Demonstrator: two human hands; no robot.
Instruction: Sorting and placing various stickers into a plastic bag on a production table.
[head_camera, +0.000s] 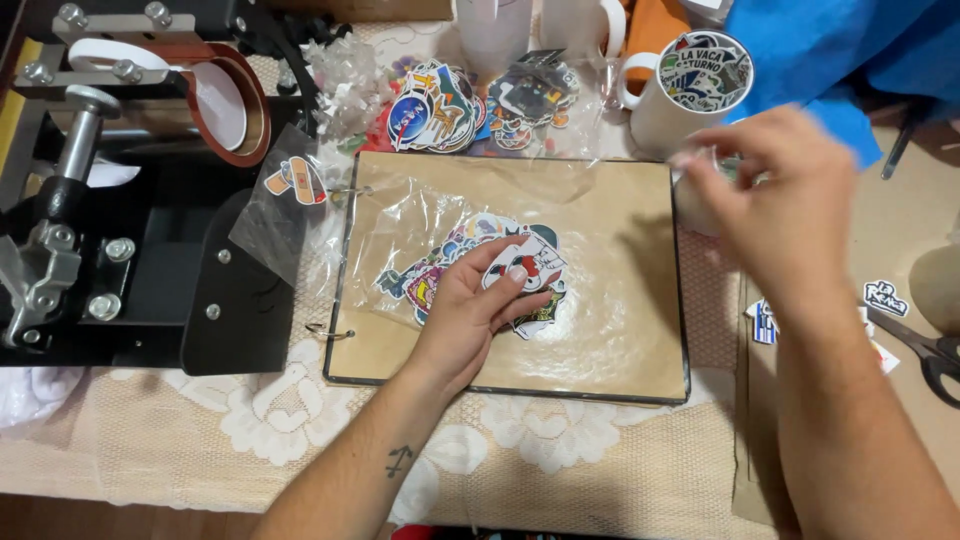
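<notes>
My left hand (478, 300) rests palm-down on a pile of colourful stickers (430, 275) lying inside a clear plastic sleeve (420, 205) on a brown ring-bound album page (620, 310). Its fingertips pinch one sticker (535, 262) at the pile's right side. My right hand (775, 190) is raised and blurred near the page's upper right corner, fingers curled around something small and pale that I cannot make out.
A black mug press (110, 190) stands at the left. More stickers (440, 105) in plastic lie at the back, beside a white printed mug (690, 85). Black scissors (925, 350) and loose stickers (885, 297) lie at the right. A lace tablecloth (300, 420) covers the table.
</notes>
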